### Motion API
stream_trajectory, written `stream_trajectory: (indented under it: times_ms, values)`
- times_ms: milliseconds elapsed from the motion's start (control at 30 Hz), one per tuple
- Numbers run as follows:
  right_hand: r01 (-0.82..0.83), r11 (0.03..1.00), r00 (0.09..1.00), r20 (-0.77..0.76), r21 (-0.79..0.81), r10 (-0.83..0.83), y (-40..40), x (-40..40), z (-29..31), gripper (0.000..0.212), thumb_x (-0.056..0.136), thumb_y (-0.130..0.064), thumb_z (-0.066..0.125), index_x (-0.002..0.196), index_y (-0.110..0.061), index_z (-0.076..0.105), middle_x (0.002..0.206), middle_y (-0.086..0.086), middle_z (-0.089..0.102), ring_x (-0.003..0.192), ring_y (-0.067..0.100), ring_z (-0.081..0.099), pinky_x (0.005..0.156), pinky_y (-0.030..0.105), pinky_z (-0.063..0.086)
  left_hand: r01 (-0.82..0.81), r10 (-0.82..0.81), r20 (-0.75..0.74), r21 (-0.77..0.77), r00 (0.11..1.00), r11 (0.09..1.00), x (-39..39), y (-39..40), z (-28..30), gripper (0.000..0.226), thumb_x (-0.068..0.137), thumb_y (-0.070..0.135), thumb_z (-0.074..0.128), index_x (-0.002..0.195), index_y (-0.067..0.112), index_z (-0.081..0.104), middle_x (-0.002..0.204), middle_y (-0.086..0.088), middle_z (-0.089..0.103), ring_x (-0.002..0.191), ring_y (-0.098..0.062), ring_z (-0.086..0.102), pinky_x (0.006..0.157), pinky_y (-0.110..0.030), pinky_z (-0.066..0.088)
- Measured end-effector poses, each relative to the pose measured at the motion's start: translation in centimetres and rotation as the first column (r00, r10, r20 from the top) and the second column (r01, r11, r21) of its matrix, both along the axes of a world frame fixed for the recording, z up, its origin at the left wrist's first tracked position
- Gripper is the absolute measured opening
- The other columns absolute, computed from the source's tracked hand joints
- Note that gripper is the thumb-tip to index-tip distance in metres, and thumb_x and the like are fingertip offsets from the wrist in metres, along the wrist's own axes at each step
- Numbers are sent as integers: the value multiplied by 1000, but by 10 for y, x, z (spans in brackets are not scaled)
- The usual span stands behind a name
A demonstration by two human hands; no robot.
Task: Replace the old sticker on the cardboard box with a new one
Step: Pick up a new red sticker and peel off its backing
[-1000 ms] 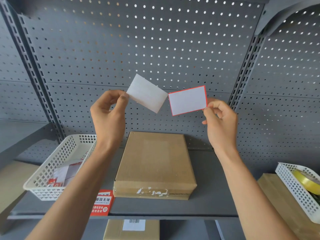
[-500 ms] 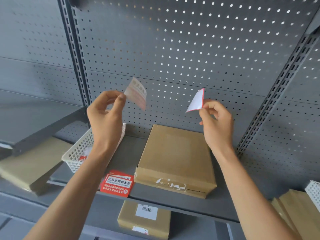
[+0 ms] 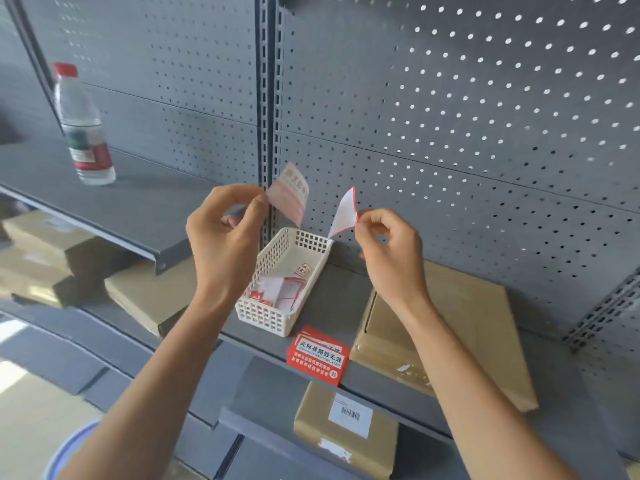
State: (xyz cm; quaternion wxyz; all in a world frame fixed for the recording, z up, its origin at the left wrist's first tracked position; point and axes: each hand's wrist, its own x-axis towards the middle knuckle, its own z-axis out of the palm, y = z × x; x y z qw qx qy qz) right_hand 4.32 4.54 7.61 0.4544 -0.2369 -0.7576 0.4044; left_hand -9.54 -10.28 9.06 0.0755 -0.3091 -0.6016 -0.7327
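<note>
Both hands up in front of the pegboard, above the shelf. My left hand (image 3: pixel 225 237) pinches a pale, translucent sheet (image 3: pixel 290 192) by its lower corner between thumb and forefinger, faint pinkish print showing through it; I judge it the backing liner, though it could be the sticker face seen from behind. My right hand (image 3: pixel 388 251) pinches the red-edged new sticker (image 3: pixel 344 214) at one corner, thumb against forefinger, other fingers curled in; the white side faces me and the piece curls a little. The two pieces are apart, not touching. The cardboard box (image 3: pixel 460 327) lies flat on the shelf below my right wrist, white torn scraps (image 3: pixel 412 374) along its front edge where I take the old sticker to have come off. So: old label looks removed apart from residue, new one looks peeled and in hand; left to do is dropping the liner, likely in the white basket (image 3: pixel 277 320) of scraps just beside the box, then pressing the sticker onto the box. A stack of red stickers (image 3: pixel 318 355) sits between basket and box.
</note>
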Motion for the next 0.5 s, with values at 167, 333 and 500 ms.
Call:
stream_trajectory:
  times_ms: [167,333,500]
  values:
    - [-119,993,965,236,-3,116,-20,-41,-18,14,98,-20,60,91,-15,71,93,-9,74,88,-1,65,64,7,46,-34,34,-1,-19,999,999,-24,-24,-3,16,93,10,68,87,24,75,94,0,74,86,-9,65,68,-34,48]
    - [-181,983,883,444,22,153,-29,-68,-44,15,93,-26,64,89,-18,76,101,-9,75,98,2,65,75,18,50,-27,26,-17,-33,1000,999,-40,-37,-8,21,93,14,69,85,33,73,93,10,73,85,-8,65,66,-33,45]
    - [-182,977,818,569,116,85,-22,-73,-60,18,94,-33,65,90,-22,78,101,-10,77,92,4,64,86,37,54,14,-14,-9,-50,1000,999,-44,-35,-19,13,93,12,70,88,22,76,96,2,74,87,-9,65,66,-28,43]
